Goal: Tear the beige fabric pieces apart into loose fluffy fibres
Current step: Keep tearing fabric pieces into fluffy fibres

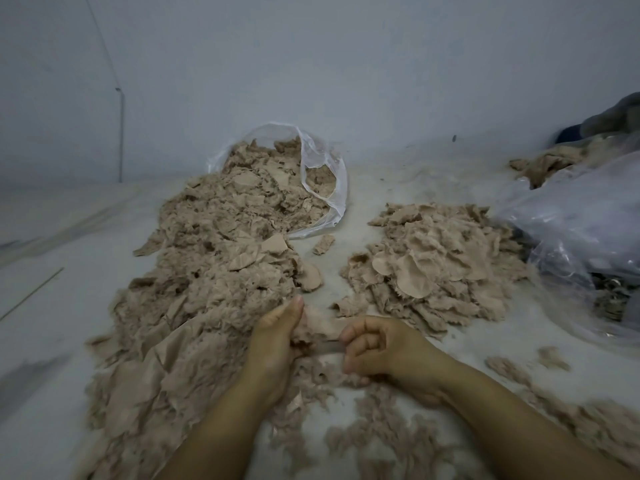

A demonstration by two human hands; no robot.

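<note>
Judging progress, I see both hands, left hand and right hand, fingers clenched on one beige fabric piece; some loose fibres lie near me, big piles remain untorn.

The fabric pieces are beige, some smooth-faced, some fuzzy; the smaller heap is the same beige, faintly pinker; the loose fibres are a duller greyish beige; the plastic bag is clear with whitish creases; the floor is off-white; the wall is pale grey-blue.
</note>
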